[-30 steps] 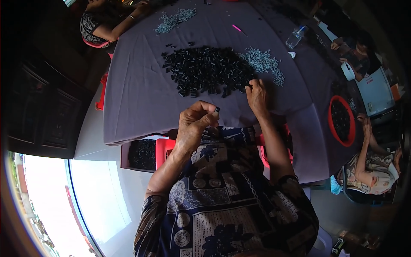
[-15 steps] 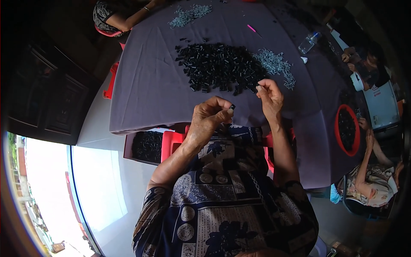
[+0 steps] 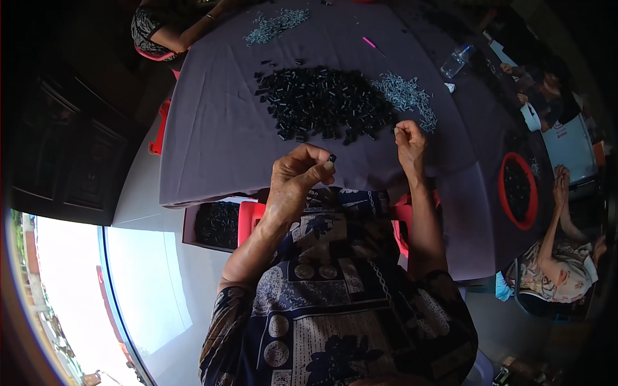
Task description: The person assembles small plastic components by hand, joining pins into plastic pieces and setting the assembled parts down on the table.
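Observation:
My left hand point(image 3: 293, 183) is closed in a pinch, holding a small black plastic piece point(image 3: 331, 159) between thumb and fingertips above the near part of the table. To its right, my right hand point(image 3: 411, 145) has its fingers curled together by the near right edge of a pile of black plastic pieces point(image 3: 322, 103). Whatever lies between those fingertips is too small to make out. Beyond the right hand, a heap of small silvery screw-like pieces point(image 3: 404, 93) touches the black pile's right side.
A purple-grey cloth point(image 3: 212, 128) covers the table. Another silvery heap point(image 3: 277, 27), a pink pen-like stick point(image 3: 369, 42) and a clear bottle point(image 3: 456, 61) lie farther off. A red basin point(image 3: 534, 199) holds black pieces. A box point(image 3: 215, 225) sits below the table edge. Other people sit around.
The view has shifted slightly. My left hand has moved a little left with the black piece; my right hand has drawn slightly right, its fingers curled more tightly.

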`<state>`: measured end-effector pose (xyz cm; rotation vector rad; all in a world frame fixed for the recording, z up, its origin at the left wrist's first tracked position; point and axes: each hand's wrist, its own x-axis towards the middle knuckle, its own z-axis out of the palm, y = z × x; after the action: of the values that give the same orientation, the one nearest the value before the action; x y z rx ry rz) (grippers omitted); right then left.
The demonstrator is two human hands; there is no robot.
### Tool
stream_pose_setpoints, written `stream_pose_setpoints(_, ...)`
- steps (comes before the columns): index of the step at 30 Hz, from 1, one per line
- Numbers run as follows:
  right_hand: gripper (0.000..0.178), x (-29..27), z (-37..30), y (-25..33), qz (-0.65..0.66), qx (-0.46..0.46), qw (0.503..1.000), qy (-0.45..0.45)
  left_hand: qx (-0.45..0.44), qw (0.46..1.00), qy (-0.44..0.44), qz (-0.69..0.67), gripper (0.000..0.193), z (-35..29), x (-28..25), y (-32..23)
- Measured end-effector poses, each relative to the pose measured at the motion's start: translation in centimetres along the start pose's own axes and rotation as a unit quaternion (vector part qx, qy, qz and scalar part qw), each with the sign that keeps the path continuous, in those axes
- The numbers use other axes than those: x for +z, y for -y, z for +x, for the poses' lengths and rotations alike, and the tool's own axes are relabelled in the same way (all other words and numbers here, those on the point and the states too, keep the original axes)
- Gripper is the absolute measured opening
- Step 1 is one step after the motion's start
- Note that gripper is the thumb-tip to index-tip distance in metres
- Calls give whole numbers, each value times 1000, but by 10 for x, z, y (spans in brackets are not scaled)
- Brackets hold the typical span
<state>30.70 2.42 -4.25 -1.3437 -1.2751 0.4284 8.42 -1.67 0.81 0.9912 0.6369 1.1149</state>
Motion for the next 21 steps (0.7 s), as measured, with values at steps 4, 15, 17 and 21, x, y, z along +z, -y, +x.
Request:
stream_pose_setpoints(4,4,-7,3,-14,-4,8,1000,19,5,1000,-7,-8,4,3,7,5)
stream_pose_setpoints(15,6,-14,10,-22,-50,-21,998,39,2,1000,5,-1,5,13,18,18)
stream_pose_setpoints(17,8,-12,7,-13,-76,-7,995,64,6,1000,9,-3,4,14,19,17)
stream_pose_setpoints(21,8,-7,7,-17,-112,-80,989,56,6,1000,10,2,5,15,18,15)
